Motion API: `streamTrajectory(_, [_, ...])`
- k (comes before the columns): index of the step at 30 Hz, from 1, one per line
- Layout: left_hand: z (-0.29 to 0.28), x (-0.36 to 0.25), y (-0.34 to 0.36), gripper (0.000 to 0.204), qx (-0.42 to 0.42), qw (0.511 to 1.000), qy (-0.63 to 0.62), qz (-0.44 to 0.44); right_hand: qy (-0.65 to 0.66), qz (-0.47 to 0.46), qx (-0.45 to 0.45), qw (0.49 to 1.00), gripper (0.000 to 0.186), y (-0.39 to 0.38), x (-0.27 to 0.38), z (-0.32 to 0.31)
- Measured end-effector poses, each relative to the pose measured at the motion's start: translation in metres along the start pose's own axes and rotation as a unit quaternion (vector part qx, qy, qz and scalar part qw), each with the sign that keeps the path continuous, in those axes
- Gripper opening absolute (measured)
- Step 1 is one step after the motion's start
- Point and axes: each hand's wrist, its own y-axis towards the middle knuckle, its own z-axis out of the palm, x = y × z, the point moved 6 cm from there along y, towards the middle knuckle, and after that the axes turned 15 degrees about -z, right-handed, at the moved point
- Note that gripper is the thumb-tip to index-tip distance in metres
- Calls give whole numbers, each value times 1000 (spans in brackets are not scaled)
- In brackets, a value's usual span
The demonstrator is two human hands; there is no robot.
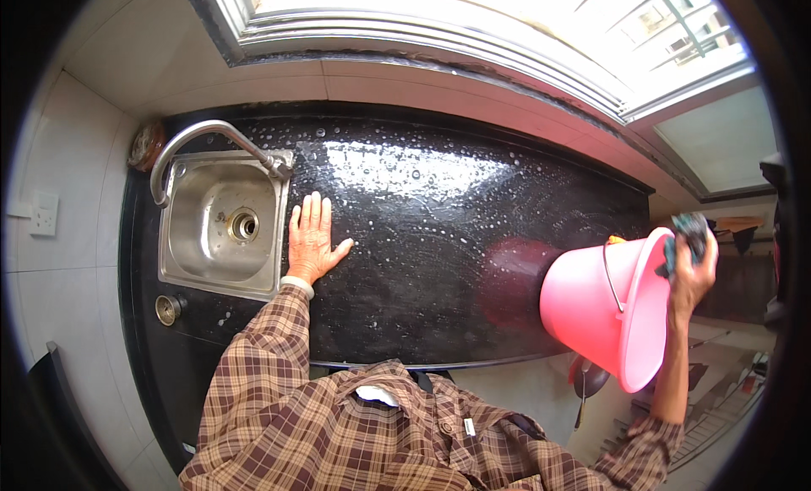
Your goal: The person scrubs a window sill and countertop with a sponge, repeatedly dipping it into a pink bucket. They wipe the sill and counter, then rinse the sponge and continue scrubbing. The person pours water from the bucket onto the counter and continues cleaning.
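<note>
My left hand [312, 244] lies flat on the wet black countertop [405, 297], just right of the steel sink, its fingers stretched out and holding nothing. At the far right my right hand [694, 271] is raised beside the rim of a pink bucket [591, 292], with its fingers closed round a dark, bunched-up cloth [689, 240]. The bucket stands at the counter's right end, its wire handle resting against its side. What is inside it is hidden from this angle.
A steel sink [182, 229] with a curved tap [203, 129] is set in the counter's left part. A round metal drain strainer [169, 308] sits in front of it. Water drops and suds spot the counter. A window [439, 35] runs along the back; a wire rack [718, 415] stands lower right.
</note>
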Motion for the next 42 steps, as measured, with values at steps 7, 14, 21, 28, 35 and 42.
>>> streamTrajectory(7, [7, -1, -1, 100, 20, 1000, 11, -8, 70, 362, 175, 913, 30, -125, -125, 18])
streamTrajectory(14, [21, -16, -3, 100, -18, 997, 41, -56, 217, 341, 436, 804, 40, -155, -85, 170])
streamTrajectory(21, [22, -14, -4, 95, -25, 996, 67, -49, 282, 246, 514, 771, 49, -168, -51, 230])
streamTrajectory(28, [20, -19, -3, 94, -48, 996, 70, -37, 291, 278, 318, 858, 58, -126, -92, 31])
streamTrajectory(35, [17, -20, -4, 93, -21, 996, 69, -54, 300, 157, 46, 940, 49, 24, -55, -25])
streamTrajectory(42, [7, -27, -2, 92, -41, 995, 76, -42, 322, 345, -122, 873, 17, 125, -110, 181])
